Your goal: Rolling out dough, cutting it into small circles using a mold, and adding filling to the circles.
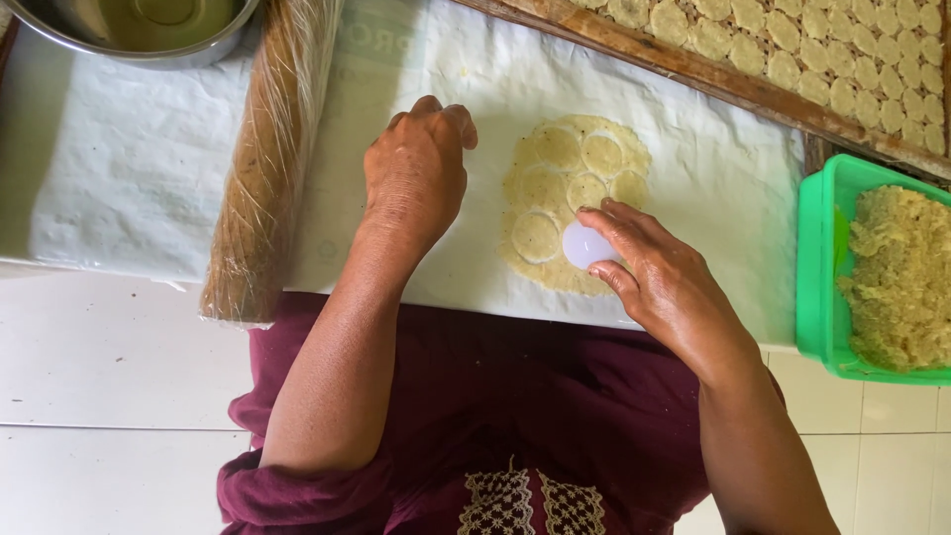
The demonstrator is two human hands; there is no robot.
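Note:
A thin sheet of pale yellow dough [570,188] lies flat on a white plastic sheet [693,149], marked with several round cuts. My right hand [659,272] presses a small round white cutter [584,245] into the dough's near edge. My left hand [416,168] rests fist-like on the plastic just left of the dough, fingers curled, holding nothing that I can see.
A plastic-wrapped rolling pin [263,159] lies to the left. A metal bowl [139,35] sits at the top left. A wooden-framed tray [733,79] of cut dough rounds is at the top right. A green tub [822,267] of crumbly dough stands at the right.

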